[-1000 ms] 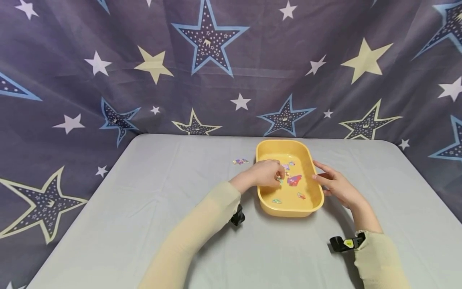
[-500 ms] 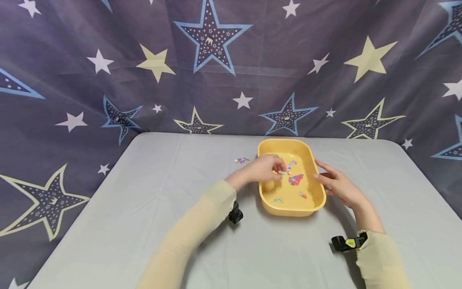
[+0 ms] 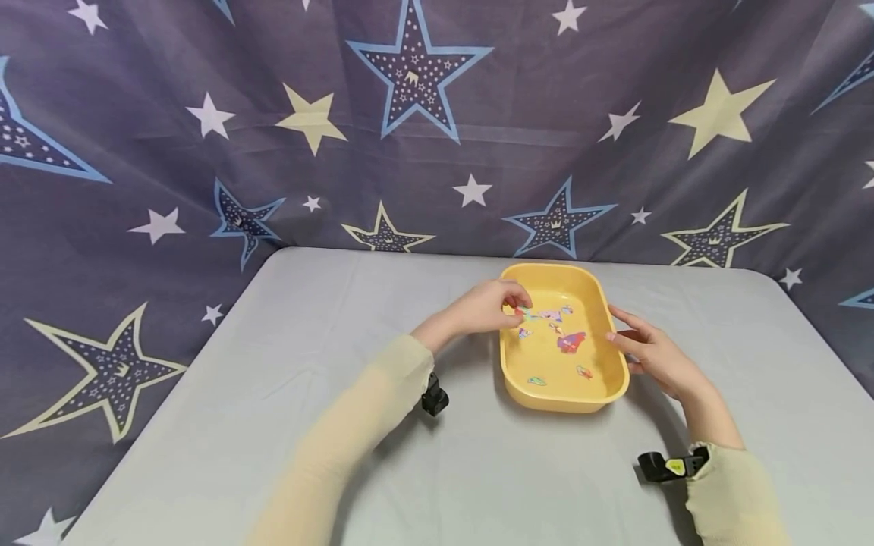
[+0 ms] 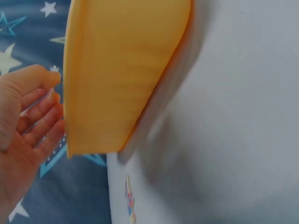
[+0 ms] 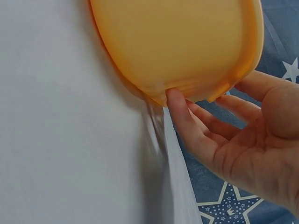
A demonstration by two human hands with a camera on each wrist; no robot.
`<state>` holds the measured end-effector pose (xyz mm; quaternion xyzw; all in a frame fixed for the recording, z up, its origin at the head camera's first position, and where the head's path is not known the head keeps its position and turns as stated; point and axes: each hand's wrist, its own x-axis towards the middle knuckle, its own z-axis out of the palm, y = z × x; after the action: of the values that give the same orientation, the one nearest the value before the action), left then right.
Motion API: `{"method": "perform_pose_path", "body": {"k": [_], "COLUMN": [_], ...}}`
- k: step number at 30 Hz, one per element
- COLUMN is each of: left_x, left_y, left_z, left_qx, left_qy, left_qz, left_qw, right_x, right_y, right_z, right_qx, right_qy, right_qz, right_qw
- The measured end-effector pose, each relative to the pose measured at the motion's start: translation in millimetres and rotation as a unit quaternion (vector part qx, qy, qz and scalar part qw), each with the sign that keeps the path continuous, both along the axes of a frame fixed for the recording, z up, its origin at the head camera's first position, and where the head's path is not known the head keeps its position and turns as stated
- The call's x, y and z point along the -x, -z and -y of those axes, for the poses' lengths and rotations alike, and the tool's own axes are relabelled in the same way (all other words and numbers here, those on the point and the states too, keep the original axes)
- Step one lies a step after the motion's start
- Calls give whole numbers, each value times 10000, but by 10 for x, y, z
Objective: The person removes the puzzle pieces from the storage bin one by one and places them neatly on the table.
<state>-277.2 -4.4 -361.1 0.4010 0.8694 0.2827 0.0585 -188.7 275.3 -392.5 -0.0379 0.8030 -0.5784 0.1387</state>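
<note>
A yellow plastic tray [image 3: 567, 394] rests on the cloth-covered table. Inside lie several small colourful flat cut-outs, probably stickers, among them a red and purple cut-out [image 3: 571, 343] and a green cut-out [image 3: 536, 381]. My left hand [image 3: 488, 305] is over the tray's left rim and pinches a small red and green cut-out [image 3: 524, 312] between thumb and fingertips. The fingers partly hide it. My right hand [image 3: 658, 358] holds the tray's right wall, thumb over the rim and fingers outside. In the left wrist view another cut-out [image 4: 130, 198] lies on the table.
Grey cloth covers the table [image 3: 307, 341]. A dark curtain [image 3: 437, 159] with stars hangs behind its far edge. Black wrist cameras are on both arms, the left camera [image 3: 434, 396] and the right camera [image 3: 662, 466].
My left hand has moved back and left toward the tray's rim with the red and green cut-out. A small purple cut-out has come into view below it. The right hand keeps its grip.
</note>
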Motion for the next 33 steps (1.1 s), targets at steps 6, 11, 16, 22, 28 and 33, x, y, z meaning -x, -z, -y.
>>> {"method": "perform_pose_path", "body": {"k": [6,11,16,22,28,33], "left_x": [62,106,149,190,234,276], "left_y": [-26,-58,-47,25,172,295], "left_z": [157,277,392,513,627,719], "left_qx": [-243,-458,-594,-760,-879,-897], "left_qy": [-358,-569,-665,-735,-716,-871], "left_qz": [-103,-19,-80,-155,-167,-177], "left_qw": [9990,9973,9960,9943,9934,9920], "right_x": [-9,-8,-7,8,19,34], "right_y": [2,-3,-20,-44,-57,-69], "right_z": [13,17,5,0,-7,1], "right_qx": [7,44,-46,-279,-447,-494], "right_qy": [-1,24,16,48,12,-58], "right_qz": [24,51,67,19,0,-102], "right_qw": [10000,10000,10000,9996,9990,9987]}}
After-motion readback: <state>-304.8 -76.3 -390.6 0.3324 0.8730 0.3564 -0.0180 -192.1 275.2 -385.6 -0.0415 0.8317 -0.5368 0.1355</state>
